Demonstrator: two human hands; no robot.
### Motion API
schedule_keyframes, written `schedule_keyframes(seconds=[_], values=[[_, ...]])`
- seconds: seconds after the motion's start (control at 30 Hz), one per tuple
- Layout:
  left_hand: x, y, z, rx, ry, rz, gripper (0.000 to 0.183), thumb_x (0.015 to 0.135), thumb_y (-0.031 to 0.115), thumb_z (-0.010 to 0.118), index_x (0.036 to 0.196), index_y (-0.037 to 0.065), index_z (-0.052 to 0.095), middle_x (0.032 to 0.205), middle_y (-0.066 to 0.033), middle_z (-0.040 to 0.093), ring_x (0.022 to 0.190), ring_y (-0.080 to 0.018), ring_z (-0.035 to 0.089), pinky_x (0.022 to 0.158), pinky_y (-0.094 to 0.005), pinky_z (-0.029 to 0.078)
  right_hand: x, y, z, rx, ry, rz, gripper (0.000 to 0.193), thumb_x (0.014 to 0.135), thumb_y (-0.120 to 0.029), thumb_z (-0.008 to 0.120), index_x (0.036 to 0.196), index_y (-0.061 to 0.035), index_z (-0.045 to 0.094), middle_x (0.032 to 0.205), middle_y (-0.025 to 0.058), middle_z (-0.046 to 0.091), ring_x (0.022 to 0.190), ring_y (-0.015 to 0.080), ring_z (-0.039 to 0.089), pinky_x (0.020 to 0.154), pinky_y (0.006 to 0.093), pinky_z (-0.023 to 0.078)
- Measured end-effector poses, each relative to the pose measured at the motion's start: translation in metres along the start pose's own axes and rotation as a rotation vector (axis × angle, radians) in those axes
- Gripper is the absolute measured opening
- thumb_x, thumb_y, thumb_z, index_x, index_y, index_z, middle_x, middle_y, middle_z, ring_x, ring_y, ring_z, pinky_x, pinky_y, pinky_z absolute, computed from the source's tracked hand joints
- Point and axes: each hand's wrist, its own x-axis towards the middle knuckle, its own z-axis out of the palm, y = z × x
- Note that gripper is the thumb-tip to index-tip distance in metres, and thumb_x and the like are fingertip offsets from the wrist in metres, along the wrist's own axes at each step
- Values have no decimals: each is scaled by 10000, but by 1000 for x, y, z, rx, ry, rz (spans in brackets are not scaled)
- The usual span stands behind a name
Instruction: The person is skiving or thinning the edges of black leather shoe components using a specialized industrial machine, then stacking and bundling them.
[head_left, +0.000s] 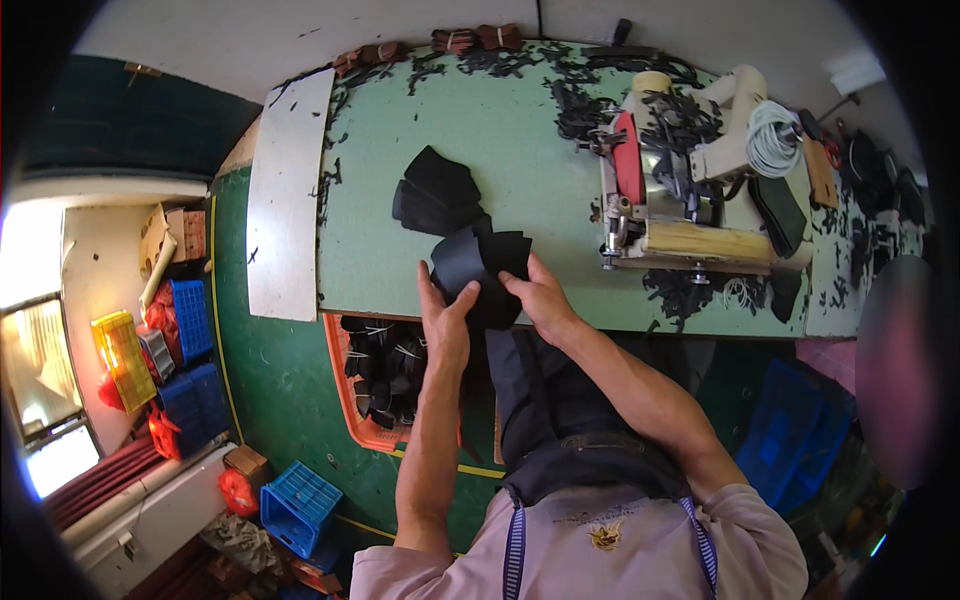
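Between my two hands, at the front edge of the green table (pixel 380 265), is a fanned stack of black cut pieces (pixel 462 262) that look like leather or fabric. My left hand (pixel 445 312) grips its left side, thumb on top. On its right side my right hand (pixel 541 300) pinches the stack, thumb on the upper face. Just beyond lies another overlapping pile of black pieces (pixel 440 187) on the tabletop, close to the held stack. The fingers under the stack are hidden.
A machine (pixel 690 170) with a red guard and black scraps stands on the table's right. Bundled brown pieces (pixel 455 41) lie along the back edge. Below the table's front sits an orange crate (pixel 372 436) of black bundles. A blue crate (pixel 300 508) rests on the floor at left.
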Motion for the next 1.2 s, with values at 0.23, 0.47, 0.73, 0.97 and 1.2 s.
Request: schedule_keyframes(seconds=[0.23, 0.47, 0.73, 0.97, 1.2], values=[[-6, 26, 26, 467, -198, 191, 721, 823, -7, 694, 1464, 17, 367, 1306, -158, 569, 1250, -268, 532, 1046, -375, 430, -9, -24, -25, 61, 9, 43, 609, 1034, -344, 559, 1508, -35, 333, 1465, 105, 436, 1352, 198, 400, 1135, 358, 321], [13, 13, 14, 1283, -391, 588, 749, 737, -6, 719, 1438, 82, 469, 1222, -160, 611, 1159, -384, 555, 1013, -464, 434, 6, -29, -58, -586, -29, -599, 721, 884, -329, 753, 1462, -57, 420, 1456, 165, 423, 1367, 293, 414, 1148, 395, 316], [17, -12, 28, 1265, -342, 714, 725, 703, -23, 685, 1399, 22, 483, 1285, -187, 535, 1204, -397, 497, 1028, -487, 399, 23, 3, -46, -639, 67, -591, 375, 946, -241, 672, 1226, -18, 561, 1155, 134, 563, 1120, 273, 543, 1001, 375, 417], [28, 13, 42, 792, -235, -123, 398, 875, 70, 664, 1266, 25, 602, 1064, -96, 691, 1029, -238, 642, 929, -353, 475, 21, -13, -40, -362, 125, -399, 503, 998, -300, 616, 1378, -6, 467, 1358, 179, 514, 1294, 276, 472, 1105, 384, 364], [0, 26, 88, -94, -325, -140, 430, 975, 179, 587, 1360, 11, 496, 1291, -155, 595, 1194, -284, 582, 1051, -432, 456, -51, -58, -37, 79, 42, -192, 477, 1011, -189, 566, 1439, -68, 393, 1162, 121, 582, 998, 177, 628, 785, 276, 545]])
